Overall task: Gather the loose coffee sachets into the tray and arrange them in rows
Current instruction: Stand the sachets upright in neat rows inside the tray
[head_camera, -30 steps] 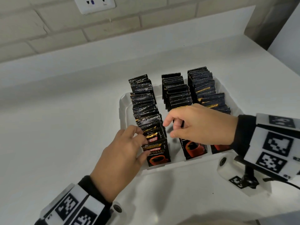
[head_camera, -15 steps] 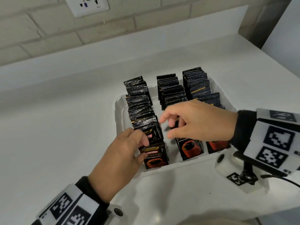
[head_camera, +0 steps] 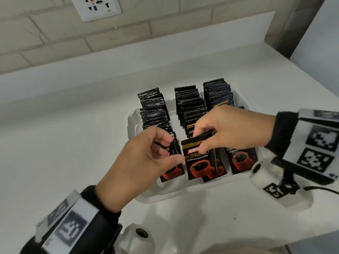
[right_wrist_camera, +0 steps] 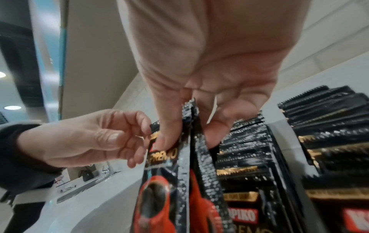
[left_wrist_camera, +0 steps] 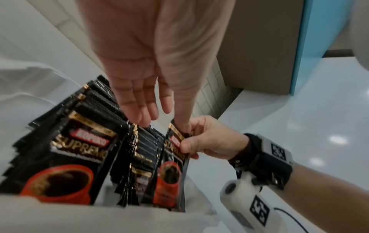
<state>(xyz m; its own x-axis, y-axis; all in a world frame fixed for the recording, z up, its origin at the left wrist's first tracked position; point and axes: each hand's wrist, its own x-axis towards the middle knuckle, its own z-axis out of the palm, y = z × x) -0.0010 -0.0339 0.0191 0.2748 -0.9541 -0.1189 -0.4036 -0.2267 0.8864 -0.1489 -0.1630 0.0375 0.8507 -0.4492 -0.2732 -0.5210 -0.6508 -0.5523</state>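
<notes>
Pinching a lifted sachet [head_camera: 200, 158] by its top with right hand [head_camera: 233, 129], left hand [head_camera: 145, 158] gripping the front of the left row [head_camera: 156, 110] inside white tray [head_camera: 183, 191] on the bench [head_camera: 73, 143].

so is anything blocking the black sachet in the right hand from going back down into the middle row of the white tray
Nothing visible blocks it. The right hand pinches the black coffee sachet by its top edge, upright at the near end of the middle row in the white plastic tray. The left hand grips the left row's front sachets, beside it.

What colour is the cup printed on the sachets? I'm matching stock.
Red, on black sachets; clearest in the head view.
</notes>
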